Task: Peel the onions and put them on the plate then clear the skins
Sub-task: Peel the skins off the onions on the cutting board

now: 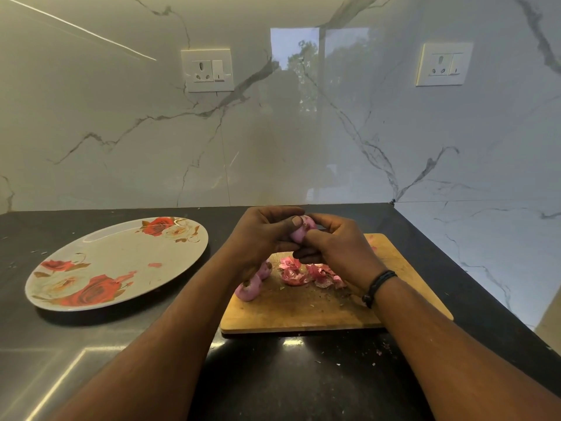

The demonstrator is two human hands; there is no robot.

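Forearms nearest. Left hand [261, 235], right hand [337, 247]: both curled round onion [299, 229], above board [303, 302]. Plate [100, 287] at 9 o'clock. Risk: slick onion slips, probably rolls among skins [303, 273].

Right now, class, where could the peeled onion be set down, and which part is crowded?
Bare room: the middle of the floral white plate, and the near strip of the wooden chopping board. Crowded: the board's middle, where pink onion skins and two peeled onions lie under both hands.
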